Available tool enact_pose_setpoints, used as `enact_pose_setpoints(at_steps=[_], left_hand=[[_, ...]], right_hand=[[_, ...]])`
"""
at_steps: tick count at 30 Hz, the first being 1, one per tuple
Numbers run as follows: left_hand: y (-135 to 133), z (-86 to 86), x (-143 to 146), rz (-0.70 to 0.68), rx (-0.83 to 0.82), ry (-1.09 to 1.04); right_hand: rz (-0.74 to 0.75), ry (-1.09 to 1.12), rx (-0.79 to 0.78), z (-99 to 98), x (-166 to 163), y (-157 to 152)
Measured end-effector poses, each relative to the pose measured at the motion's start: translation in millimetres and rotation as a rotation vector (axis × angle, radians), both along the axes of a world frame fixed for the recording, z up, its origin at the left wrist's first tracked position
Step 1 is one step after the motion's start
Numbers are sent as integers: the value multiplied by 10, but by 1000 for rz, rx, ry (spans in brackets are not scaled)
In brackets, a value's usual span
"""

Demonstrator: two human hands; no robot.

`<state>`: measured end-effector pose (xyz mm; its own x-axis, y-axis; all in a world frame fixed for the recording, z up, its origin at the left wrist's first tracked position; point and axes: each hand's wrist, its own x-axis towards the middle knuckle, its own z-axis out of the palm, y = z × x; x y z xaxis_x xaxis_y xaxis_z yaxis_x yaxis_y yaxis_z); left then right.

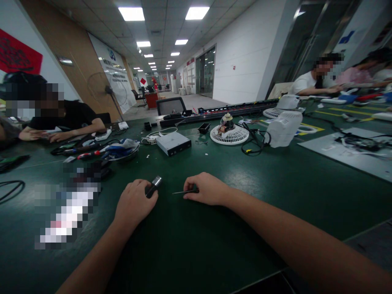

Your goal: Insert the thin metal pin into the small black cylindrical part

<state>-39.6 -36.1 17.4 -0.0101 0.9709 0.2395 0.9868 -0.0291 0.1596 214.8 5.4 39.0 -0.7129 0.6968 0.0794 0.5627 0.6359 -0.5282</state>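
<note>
left hand (134,204) clamped on black-and-silver cylinder (155,184); right hand (203,188) pinching thin dark rod (179,192); glossy dark-green tabletop (177,245) below; white wall (241,67), rectangular ceiling lights (131,14) beyond.

Tilted silver-tipped cylinder (154,185) in left hand (134,200), thin tool (181,192) in right hand (206,188)

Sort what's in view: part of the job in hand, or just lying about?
Job in hand:
- dark cylinder, left hand
- thin tool, right hand

Lying about, seemingly:
- grey box
- black tray
- white grille
- white housing
</note>
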Motion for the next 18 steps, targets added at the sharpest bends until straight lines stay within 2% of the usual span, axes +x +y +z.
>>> enact_pose_setpoints(at_steps=[9,15,18], left_hand=[[-33,50,50,-16,44,-96],[-45,26,99,-300,13,-174],[-60,32,121,-385,-3,-178]], right_hand=[[10,-1,10,-10,2,6],[11,22,38,-31,0,7],[7,43,23,-32,-6,8]])
